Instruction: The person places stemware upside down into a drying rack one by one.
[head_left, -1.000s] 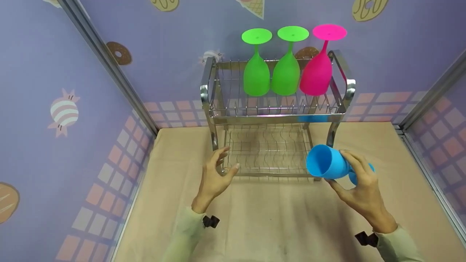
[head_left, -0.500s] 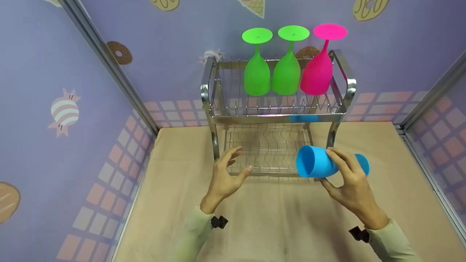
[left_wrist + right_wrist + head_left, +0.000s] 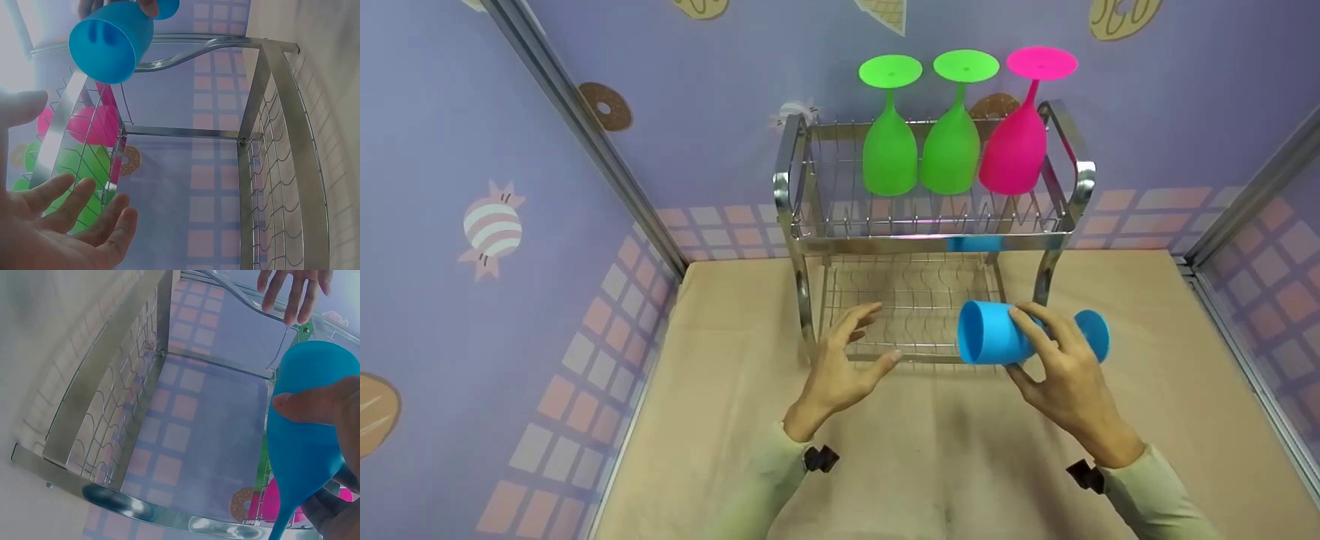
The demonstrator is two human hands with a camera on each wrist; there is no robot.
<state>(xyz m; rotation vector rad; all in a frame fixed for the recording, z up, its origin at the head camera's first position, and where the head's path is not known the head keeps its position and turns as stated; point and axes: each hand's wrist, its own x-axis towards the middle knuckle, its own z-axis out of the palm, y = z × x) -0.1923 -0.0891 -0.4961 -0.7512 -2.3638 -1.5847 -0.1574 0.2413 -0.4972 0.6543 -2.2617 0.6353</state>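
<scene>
My right hand [image 3: 1069,371] grips a blue plastic goblet [image 3: 994,334] around its bowl, thumb on one side and fingers on the other. The goblet lies sideways in the air, mouth to the left and round foot [image 3: 1093,335] to the right. In the right wrist view, the thumb [image 3: 306,405] presses on the bowl and the stem points down. My left hand [image 3: 840,375] holds nothing; its thumb and fingers are spread apart, facing the goblet's mouth across a gap. Both hands are in front of a two-tier metal dish rack [image 3: 877,245].
Two green goblets [image 3: 889,157] and a pink goblet [image 3: 1014,156] stand upside down on the rack's upper tier. The lower wire tier [image 3: 915,307] holds no goblets. A beige cloth [image 3: 720,375] covers the table, with patterned purple walls [image 3: 697,127] around it.
My right hand has moved left with the blue goblet, whose foot has swung more into view. The left hand has shifted right, narrowing the gap between them. The goblets on the rack have stayed put.
</scene>
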